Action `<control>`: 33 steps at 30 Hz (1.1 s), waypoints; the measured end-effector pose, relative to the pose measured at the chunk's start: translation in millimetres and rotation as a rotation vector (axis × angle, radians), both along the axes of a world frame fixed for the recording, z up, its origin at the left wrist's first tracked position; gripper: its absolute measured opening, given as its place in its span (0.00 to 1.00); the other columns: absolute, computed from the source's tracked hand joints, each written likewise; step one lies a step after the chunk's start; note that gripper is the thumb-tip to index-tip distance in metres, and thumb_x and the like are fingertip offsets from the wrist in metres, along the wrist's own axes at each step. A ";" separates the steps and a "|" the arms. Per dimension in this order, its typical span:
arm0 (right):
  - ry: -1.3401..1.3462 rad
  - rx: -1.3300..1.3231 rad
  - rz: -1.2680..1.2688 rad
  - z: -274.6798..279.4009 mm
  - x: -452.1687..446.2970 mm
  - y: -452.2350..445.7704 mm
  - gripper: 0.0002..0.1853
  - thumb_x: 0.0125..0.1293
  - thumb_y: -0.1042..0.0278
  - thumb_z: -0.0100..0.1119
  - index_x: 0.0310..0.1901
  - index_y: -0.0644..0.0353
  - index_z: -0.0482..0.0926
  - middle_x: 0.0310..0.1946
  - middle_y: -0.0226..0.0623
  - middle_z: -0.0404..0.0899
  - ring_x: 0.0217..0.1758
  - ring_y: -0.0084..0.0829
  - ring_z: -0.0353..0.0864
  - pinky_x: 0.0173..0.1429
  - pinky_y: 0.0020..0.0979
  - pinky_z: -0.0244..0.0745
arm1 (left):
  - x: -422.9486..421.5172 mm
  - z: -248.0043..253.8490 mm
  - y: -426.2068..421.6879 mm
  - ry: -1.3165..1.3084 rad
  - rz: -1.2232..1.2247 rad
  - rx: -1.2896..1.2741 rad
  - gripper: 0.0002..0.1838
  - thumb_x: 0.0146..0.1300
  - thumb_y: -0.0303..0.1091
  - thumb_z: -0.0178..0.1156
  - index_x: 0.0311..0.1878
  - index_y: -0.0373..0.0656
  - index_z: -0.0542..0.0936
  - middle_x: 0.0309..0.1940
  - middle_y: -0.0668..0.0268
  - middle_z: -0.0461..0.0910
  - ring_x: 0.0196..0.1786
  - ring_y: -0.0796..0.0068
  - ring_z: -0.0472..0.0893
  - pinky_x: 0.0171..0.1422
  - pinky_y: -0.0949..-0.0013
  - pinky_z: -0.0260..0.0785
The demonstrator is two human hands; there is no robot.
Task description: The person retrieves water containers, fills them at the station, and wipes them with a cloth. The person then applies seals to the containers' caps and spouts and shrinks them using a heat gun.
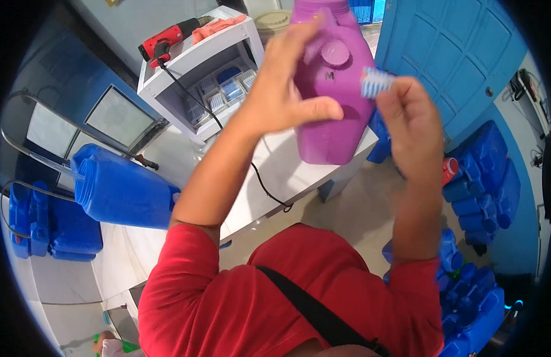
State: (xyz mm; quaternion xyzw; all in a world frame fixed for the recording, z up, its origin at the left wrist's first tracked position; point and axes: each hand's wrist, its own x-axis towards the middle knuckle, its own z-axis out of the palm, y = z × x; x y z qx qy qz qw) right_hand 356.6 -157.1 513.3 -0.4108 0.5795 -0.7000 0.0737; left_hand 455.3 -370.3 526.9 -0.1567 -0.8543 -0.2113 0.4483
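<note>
Two bare hands fill the middle of my head view, around a purple jerrycan (332, 140) that stands on a white tabletop (281, 156) near its front edge. On the left hand (280, 89), thumb and fingers spread wide over the jerrycan's upper side; I can't tell whether the fingertips touch it. The right hand (413, 113), blurred, pinches a blue-and-white striped strip (374, 83) between thumb and fingers at the jerrycan's right flank. That strip looks thin, so I judge a hard pinch could crease it and a slack one could drop it. With no firm grasp visible on the jerrycan, a shove could slide it off the edge. Snagging the black cord (287, 207) could also drag the red heat gun (168, 40) from the white shelf unit (195, 59).
</note>
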 end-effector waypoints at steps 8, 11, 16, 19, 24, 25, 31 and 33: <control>0.475 0.297 0.004 55.8 -45.4 -31.8 0.13 0.69 0.61 0.63 0.38 0.63 0.78 0.28 0.32 0.78 0.32 0.22 0.74 0.37 0.28 0.71 | -7.2 4.3 -9.1 -0.295 0.177 -0.049 0.74 0.31 0.53 0.85 0.79 0.37 0.49 0.66 0.40 0.67 0.69 0.41 0.70 0.72 0.54 0.66; 0.476 0.478 0.064 75.8 -31.0 -33.5 0.09 0.70 0.63 0.63 0.38 0.61 0.78 0.29 0.25 0.76 0.35 0.16 0.71 0.39 0.25 0.68 | -1.2 2.4 -3.6 -0.290 0.195 0.004 0.74 0.32 0.52 0.85 0.79 0.37 0.48 0.66 0.41 0.68 0.69 0.41 0.70 0.72 0.54 0.66; 0.737 0.404 -0.024 69.0 -15.6 -39.0 0.11 0.61 0.66 0.69 0.36 0.63 0.77 0.31 0.40 0.80 0.35 0.34 0.80 0.39 0.33 0.73 | 17.4 8.2 -33.3 -0.341 0.142 -0.033 0.69 0.40 0.56 0.82 0.79 0.37 0.52 0.73 0.48 0.64 0.76 0.51 0.63 0.78 0.58 0.57; 0.958 0.339 -0.176 63.6 -3.3 -41.3 0.13 0.56 0.66 0.72 0.37 0.62 0.78 0.36 0.42 0.80 0.39 0.43 0.81 0.42 0.38 0.75 | 36.8 28.7 -97.7 -0.237 0.479 0.000 0.52 0.53 0.59 0.74 0.73 0.36 0.65 0.69 0.48 0.70 0.72 0.53 0.69 0.74 0.58 0.61; 0.928 0.292 -0.394 52.1 2.1 -43.7 0.17 0.53 0.65 0.74 0.41 0.58 0.79 0.40 0.42 0.78 0.43 0.46 0.81 0.45 0.41 0.76 | 79.7 57.2 -283.6 -0.551 1.239 0.261 0.48 0.61 0.75 0.53 0.57 0.30 0.80 0.48 0.43 0.84 0.56 0.45 0.82 0.62 0.55 0.73; 0.943 0.305 -0.393 47.6 1.1 -43.2 0.18 0.53 0.64 0.74 0.42 0.58 0.79 0.40 0.41 0.79 0.43 0.46 0.81 0.46 0.41 0.77 | 86.8 42.0 -341.4 -0.565 1.313 0.182 0.47 0.60 0.77 0.52 0.53 0.33 0.82 0.43 0.48 0.86 0.53 0.52 0.84 0.57 0.58 0.74; 1.058 0.327 -0.462 46.3 -2.3 -44.7 0.19 0.52 0.62 0.74 0.44 0.58 0.80 0.38 0.39 0.82 0.45 0.44 0.82 0.50 0.40 0.77 | 92.8 12.1 -427.0 -0.716 1.060 0.947 0.34 0.63 0.72 0.57 0.51 0.50 0.83 0.34 0.71 0.84 0.31 0.77 0.81 0.37 0.71 0.74; 1.070 0.331 -0.461 48.7 -2.2 -46.0 0.19 0.52 0.61 0.75 0.44 0.58 0.81 0.38 0.39 0.82 0.45 0.43 0.82 0.51 0.40 0.77 | 88.2 13.1 -402.8 -0.633 0.989 1.048 0.29 0.62 0.68 0.62 0.49 0.52 0.82 0.34 0.71 0.83 0.32 0.78 0.81 0.37 0.71 0.75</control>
